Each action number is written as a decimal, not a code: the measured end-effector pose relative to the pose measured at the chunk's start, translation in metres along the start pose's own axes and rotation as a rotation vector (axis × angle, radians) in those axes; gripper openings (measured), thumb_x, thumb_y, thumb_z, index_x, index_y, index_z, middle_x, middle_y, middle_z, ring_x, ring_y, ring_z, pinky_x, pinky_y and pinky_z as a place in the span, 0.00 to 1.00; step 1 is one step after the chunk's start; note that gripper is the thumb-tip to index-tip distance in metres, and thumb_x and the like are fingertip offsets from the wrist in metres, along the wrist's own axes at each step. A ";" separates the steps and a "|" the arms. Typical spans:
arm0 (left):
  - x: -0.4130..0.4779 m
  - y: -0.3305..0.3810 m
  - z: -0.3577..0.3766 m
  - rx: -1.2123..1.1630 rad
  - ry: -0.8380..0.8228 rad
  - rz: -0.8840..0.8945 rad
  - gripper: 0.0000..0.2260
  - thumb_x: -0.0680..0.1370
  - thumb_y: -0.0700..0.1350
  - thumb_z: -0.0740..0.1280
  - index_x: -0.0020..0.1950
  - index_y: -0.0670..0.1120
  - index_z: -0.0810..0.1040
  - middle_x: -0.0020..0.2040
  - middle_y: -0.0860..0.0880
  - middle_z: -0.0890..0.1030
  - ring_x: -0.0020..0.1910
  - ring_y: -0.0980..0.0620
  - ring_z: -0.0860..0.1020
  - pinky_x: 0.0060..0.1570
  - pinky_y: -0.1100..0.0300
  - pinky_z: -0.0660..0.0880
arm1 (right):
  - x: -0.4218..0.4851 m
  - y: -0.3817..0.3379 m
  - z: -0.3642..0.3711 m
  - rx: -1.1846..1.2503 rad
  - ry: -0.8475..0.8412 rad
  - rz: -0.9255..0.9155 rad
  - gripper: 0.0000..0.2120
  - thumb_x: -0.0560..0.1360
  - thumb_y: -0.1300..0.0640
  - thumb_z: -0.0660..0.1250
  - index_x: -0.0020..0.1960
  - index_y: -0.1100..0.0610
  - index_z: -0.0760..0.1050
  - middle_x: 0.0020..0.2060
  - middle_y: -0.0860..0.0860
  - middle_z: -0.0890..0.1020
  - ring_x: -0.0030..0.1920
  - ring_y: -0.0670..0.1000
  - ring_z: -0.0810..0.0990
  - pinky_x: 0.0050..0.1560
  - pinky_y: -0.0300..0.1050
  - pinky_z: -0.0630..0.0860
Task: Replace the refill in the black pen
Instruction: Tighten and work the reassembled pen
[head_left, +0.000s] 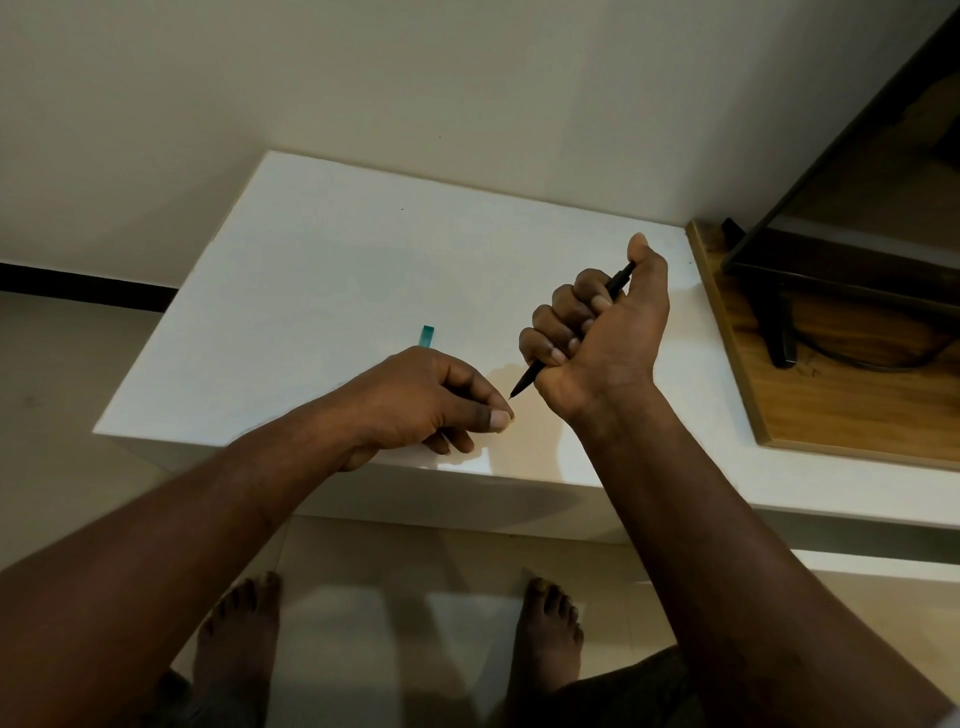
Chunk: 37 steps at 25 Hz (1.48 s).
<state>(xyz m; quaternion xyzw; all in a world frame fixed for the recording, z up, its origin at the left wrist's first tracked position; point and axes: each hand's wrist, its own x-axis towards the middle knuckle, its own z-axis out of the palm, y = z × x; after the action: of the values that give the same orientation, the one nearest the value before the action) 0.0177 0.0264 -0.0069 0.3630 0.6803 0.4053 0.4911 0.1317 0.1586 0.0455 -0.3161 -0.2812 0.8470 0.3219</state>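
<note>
At frame centre, the black pen (527, 378) is clenched in the right hand (597, 332), its refill tip (511, 398) pinched by the fingers (493, 418) of the left hand (415, 400); removal seems in hand, so a straight pull is needed.

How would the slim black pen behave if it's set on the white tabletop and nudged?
The slim black pen is probably rigid: it runs straight through the right hand's fist grip. Likely light, being so thin. Round-looking barrel may roll on the flat white tabletop; any clip is hidden.
</note>
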 end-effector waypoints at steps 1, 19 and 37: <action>0.000 0.000 0.000 -0.001 -0.001 0.000 0.03 0.75 0.49 0.77 0.47 0.54 0.89 0.46 0.53 0.89 0.40 0.54 0.86 0.37 0.66 0.79 | 0.000 0.000 0.000 -0.003 0.003 -0.002 0.27 0.81 0.38 0.59 0.29 0.53 0.59 0.25 0.47 0.56 0.24 0.48 0.52 0.26 0.41 0.53; 0.001 -0.001 0.001 -0.006 0.012 -0.007 0.03 0.74 0.51 0.77 0.46 0.55 0.89 0.46 0.54 0.88 0.40 0.54 0.86 0.36 0.67 0.79 | -0.001 0.000 0.000 -0.009 0.006 -0.004 0.27 0.81 0.40 0.59 0.29 0.53 0.60 0.25 0.47 0.57 0.24 0.48 0.52 0.26 0.41 0.53; 0.001 -0.002 0.002 -0.031 0.023 0.015 0.04 0.74 0.49 0.77 0.48 0.54 0.89 0.45 0.54 0.88 0.39 0.54 0.86 0.36 0.67 0.79 | -0.002 0.001 0.002 -0.074 -0.006 -0.012 0.27 0.82 0.41 0.58 0.28 0.53 0.61 0.24 0.48 0.58 0.24 0.48 0.53 0.25 0.41 0.54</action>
<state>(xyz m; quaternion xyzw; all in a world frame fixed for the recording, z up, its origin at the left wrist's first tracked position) 0.0193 0.0271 -0.0092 0.3556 0.6768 0.4238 0.4857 0.1311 0.1555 0.0466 -0.3234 -0.3154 0.8350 0.3142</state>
